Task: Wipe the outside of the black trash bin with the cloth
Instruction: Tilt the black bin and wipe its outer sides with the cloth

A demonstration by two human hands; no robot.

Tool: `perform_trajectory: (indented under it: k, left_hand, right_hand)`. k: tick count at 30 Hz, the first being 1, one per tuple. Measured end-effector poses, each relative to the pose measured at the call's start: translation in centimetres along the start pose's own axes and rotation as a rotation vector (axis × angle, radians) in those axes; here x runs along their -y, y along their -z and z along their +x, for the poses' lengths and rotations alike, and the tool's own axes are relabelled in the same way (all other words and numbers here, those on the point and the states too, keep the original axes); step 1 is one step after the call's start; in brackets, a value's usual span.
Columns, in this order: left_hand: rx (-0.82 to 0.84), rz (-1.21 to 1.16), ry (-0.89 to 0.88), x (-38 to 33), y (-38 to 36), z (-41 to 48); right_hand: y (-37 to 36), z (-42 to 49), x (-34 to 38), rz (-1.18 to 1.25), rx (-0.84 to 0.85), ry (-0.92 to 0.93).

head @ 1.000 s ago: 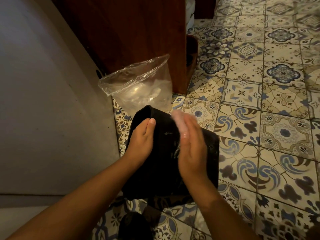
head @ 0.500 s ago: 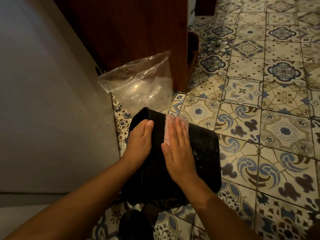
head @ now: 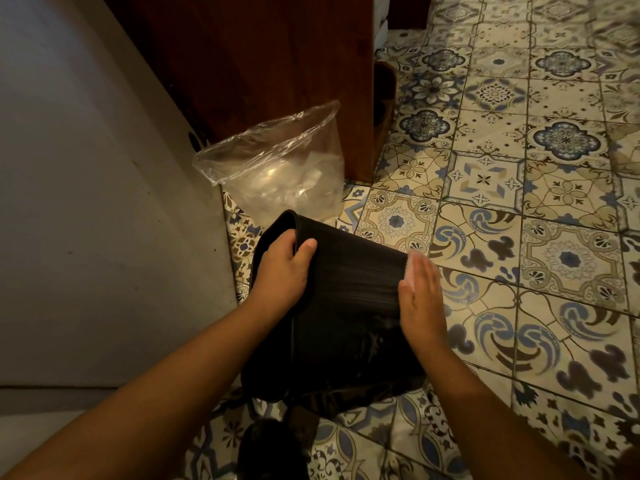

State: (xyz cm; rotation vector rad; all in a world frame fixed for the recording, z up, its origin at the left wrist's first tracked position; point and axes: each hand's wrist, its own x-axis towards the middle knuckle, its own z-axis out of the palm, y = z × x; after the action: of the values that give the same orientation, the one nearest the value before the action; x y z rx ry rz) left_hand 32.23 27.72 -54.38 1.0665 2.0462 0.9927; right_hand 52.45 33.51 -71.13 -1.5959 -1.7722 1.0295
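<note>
A dark shape (head: 270, 448) at the bottom edge is too dim to identify. Above it, the black plastic trash bin (head: 346, 306) lies tipped on the blue-and-cream patterned tile floor (head: 519, 209), its mouth turned toward the grey wall (head: 86, 168). The left hand (head: 282, 271) grips the rim, fingers curled inside and thumb outside. The right hand (head: 420, 299), fingers straight and together, presses a blurred, seemingly pale pink cloth (head: 410, 268) against the bin's right side. Just beyond stands a clear crinkled plastic bag (head: 277, 168), then a dark wooden cabinet (head: 259, 64).
</note>
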Motion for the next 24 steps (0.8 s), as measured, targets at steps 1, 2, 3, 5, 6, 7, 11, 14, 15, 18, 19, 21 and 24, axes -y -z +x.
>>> perform_trajectory:
  k: [1, 2, 3, 5, 6, 7, 11, 14, 15, 18, 19, 21, 24]
  left_hand:
    - [0.020, -0.006, 0.021, -0.4, -0.1, 0.1]
    - [0.035, -0.013, 0.046, -0.8, -0.2, 0.1]
    - [0.048, -0.022, 0.068, -1.2, -0.2, 0.1]
    - [0.078, -0.046, 0.099, -1.9, -0.2, -0.2]
    - [0.090, -0.061, 0.110, -2.1, -0.1, -0.4]
    - [0.096, -0.078, 0.116, -2.1, -0.1, -0.8]
    - [0.104, -0.014, 0.068, -1.0, -0.6, -4.0]
    - [0.076, 0.018, 0.056, -0.2, -0.8, -5.6]
    - [0.064, -0.020, 0.078, -0.2, -0.6, -5.6]
    - [0.022, -0.088, 0.151, -0.3, 0.0, -4.7]
    - [0.013, -0.097, 0.176, -0.3, 0.2, -4.4]
    - [0.006, -0.107, 0.209, -0.4, 0.4, -3.7]
    - [-0.026, -0.080, 0.195, -0.9, 0.3, -3.0]
  right_hand:
    - [0.0, 0.2, -0.1, 0.013, -0.012, -0.016]
    - [-0.1, 0.2, 0.0, 0.030, -0.032, -0.022]
    - [-0.2, 0.2, 0.1, 0.051, -0.056, -0.027]
    - [-0.4, -0.2, 0.3, 0.101, -0.109, -0.052]
    - [-0.5, -0.6, 0.3, 0.119, -0.135, -0.059]
    - [-0.5, -0.9, 0.2, 0.128, -0.157, -0.059]
    - [-0.3, -1.2, 0.2, 0.157, -0.212, -0.069]
    - [0.4, -1.3, 1.0, 0.283, -0.235, -0.163]
    - [0.8, -1.5, 1.5, 0.350, -0.245, -0.197]
    - [2.6, -2.1, 3.8, 0.505, -0.284, -0.247]
    - [3.2, -2.6, 4.8, 0.526, -0.274, -0.226]
    - [4.1, -4.0, 7.2, 0.560, -0.197, -0.134]
    - [4.3, -6.5, 10.7, 0.553, -0.021, 0.021]
